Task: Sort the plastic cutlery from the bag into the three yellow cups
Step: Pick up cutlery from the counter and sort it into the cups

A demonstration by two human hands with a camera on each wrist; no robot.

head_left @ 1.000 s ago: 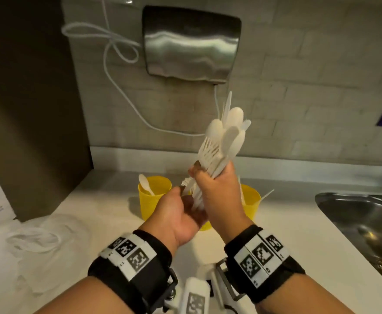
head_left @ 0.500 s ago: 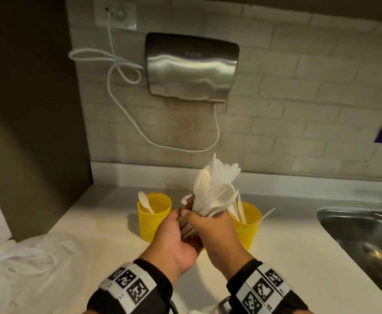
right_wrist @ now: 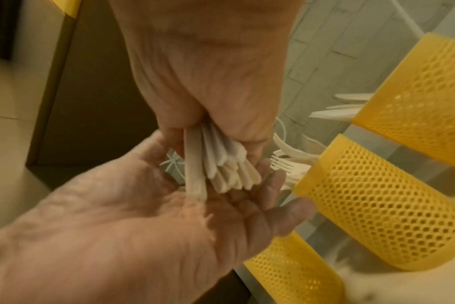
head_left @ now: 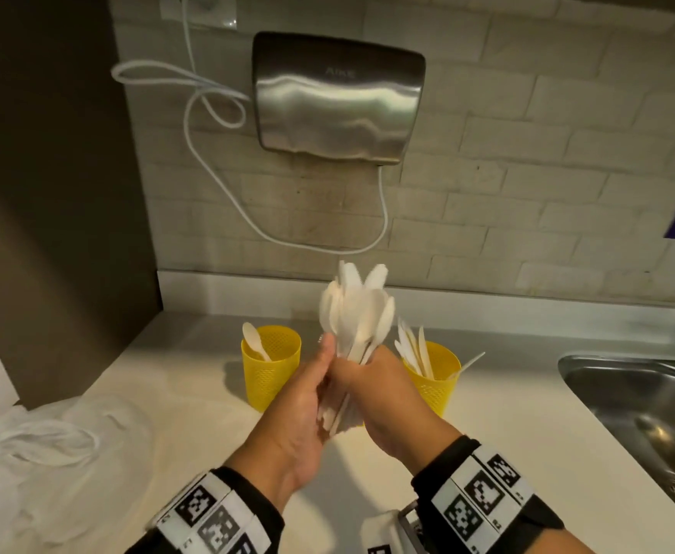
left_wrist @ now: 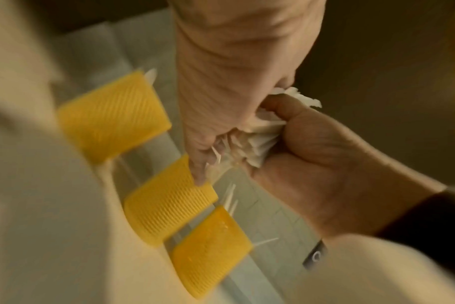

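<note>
My right hand (head_left: 384, 389) grips a bundle of white plastic cutlery (head_left: 358, 313) by the handles, heads pointing up. The handle ends (right_wrist: 221, 170) stick out below my right hand (right_wrist: 208, 82). My left hand (head_left: 312, 393) lies open against the bundle, its palm (right_wrist: 148, 222) under the handle ends. Three yellow mesh cups stand behind the hands. The left cup (head_left: 272, 369) holds one spoon, the right cup (head_left: 434, 381) holds knives. The middle cup (right_wrist: 377, 197) holds forks and is hidden behind my hands in the head view.
A crumpled clear plastic bag (head_left: 48, 437) lies on the white counter (head_left: 192, 393) at the left. A steel sink (head_left: 639, 417) is set in at the right. A metal hand dryer (head_left: 338, 97) hangs on the brick wall above.
My left hand has loosened from the bundle's lower end and now lies open against it. The right hand keeps its grip. The head camera has tilted upward.
</note>
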